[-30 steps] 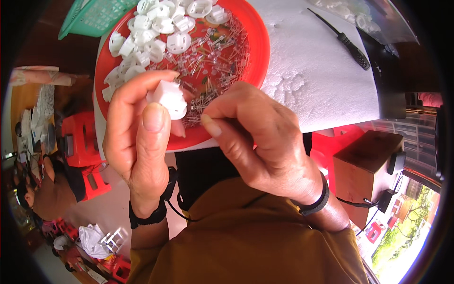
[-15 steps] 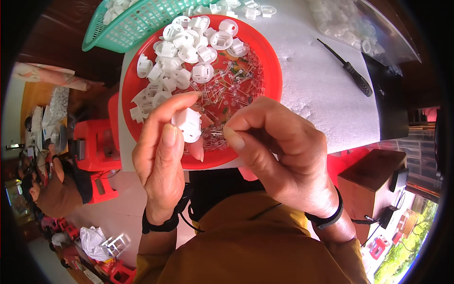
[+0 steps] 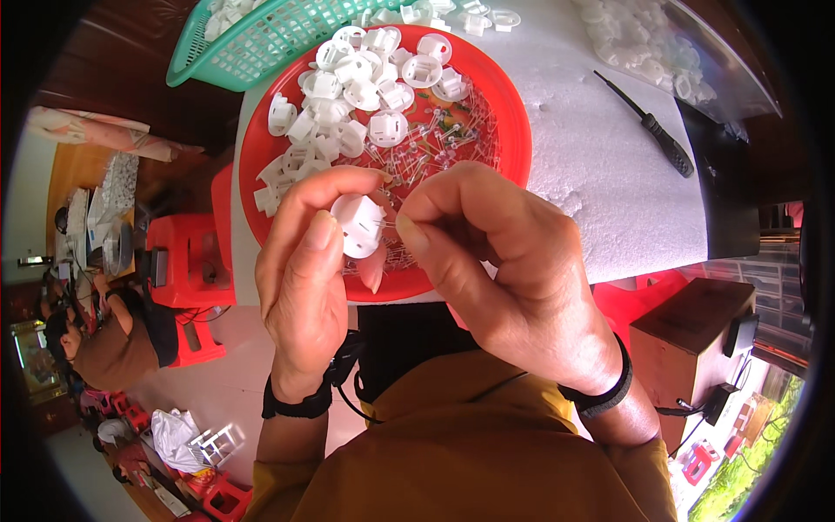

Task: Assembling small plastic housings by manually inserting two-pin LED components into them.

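Observation:
Between the thumb and fingers of my left hand (image 3: 304, 270) is a white plastic housing (image 3: 357, 226), its slotted face turned up and to the right. My right hand (image 3: 504, 261) pinches a small LED at thumb and forefinger; its thin wire legs (image 3: 390, 225) point at the housing's right side. Whether the legs touch the housing or enter it I cannot tell. Both hands hover over the near part of a red round tray (image 3: 515, 130). In it lie a heap of similar white housings (image 3: 348, 83) and many loose clear LEDs (image 3: 426, 148).
A green plastic basket (image 3: 252, 48) with white parts stands at the far left. On the white foam sheet (image 3: 583, 174) to the right lies a black screwdriver (image 3: 661, 139). A clear bag of white parts (image 3: 644, 43) is at the far right. Left are red stools (image 3: 187, 261) and a seated person (image 3: 113, 339).
My right hand has moved left, bringing the LED's legs up to the housing. The housing has turned slightly in my left hand. The whole view has shifted a little.

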Demonstrator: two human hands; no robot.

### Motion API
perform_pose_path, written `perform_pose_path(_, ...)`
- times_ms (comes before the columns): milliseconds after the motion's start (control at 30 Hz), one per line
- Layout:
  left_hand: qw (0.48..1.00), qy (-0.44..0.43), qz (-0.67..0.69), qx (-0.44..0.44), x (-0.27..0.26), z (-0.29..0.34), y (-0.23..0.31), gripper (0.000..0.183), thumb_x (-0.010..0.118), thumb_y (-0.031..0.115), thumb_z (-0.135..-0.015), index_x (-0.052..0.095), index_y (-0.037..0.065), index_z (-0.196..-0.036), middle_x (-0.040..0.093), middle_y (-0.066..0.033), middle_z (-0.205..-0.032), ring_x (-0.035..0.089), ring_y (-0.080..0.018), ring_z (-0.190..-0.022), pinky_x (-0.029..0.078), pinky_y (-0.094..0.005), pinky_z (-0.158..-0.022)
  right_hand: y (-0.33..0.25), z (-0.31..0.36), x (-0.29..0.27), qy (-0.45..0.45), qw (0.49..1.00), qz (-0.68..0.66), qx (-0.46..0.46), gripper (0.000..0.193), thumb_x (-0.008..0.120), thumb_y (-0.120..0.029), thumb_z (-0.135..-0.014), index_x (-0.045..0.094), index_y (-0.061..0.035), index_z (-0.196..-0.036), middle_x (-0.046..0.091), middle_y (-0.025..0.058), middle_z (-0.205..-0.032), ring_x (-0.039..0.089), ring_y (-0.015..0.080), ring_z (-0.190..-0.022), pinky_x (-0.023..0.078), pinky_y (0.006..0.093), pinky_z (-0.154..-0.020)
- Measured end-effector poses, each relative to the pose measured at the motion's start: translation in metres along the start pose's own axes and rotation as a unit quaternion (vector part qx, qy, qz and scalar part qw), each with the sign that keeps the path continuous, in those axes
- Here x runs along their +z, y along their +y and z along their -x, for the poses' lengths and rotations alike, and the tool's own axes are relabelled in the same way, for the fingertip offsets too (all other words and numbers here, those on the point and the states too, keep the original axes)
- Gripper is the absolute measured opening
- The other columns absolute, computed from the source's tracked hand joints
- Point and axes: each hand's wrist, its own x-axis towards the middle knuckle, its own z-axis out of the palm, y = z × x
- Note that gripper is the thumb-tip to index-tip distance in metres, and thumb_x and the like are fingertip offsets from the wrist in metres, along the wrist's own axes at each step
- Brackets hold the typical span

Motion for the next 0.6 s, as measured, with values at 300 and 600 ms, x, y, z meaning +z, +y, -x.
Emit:
perform_pose_path(300, 0.999, -0.034, -0.007, 0.019, -0.003, 0.002, -0.003, 0.037, 0.05, 0.017, -0.094, 0.05, -0.005, -0.124, 0.06, -0.0132, -0.108, 0.055, -0.0122, -0.08, 0.047, -0.0257, -0.07, 0.003, 0.002, -0.003, 0.002, 1.0, -0.003, -0.013, 0.006, 0.058, 0.004, -0.089, 0.058, 0.0019, -0.094, 0.058, 0.0003, -0.081, 0.052, 0.0027, -0.073, 0.044, 0.0182, -0.063)
perform_pose_path(600, 0.995, -0.053, -0.03, 0.074, -0.005, 0.002, -0.008, 0.037, 0.053, 0.011, -0.093, 0.05, -0.007, -0.125, 0.053, -0.0149, -0.122, 0.054, -0.0176, -0.106, 0.046, -0.0305, -0.088, 0.003, 0.006, -0.003, 0.012, 0.999, -0.017, 0.044, 0.005, 0.058, 0.001, -0.091, 0.058, 0.0028, -0.095, 0.059, 0.0001, -0.081, 0.051, 0.002, -0.071, 0.043, 0.0172, -0.061)
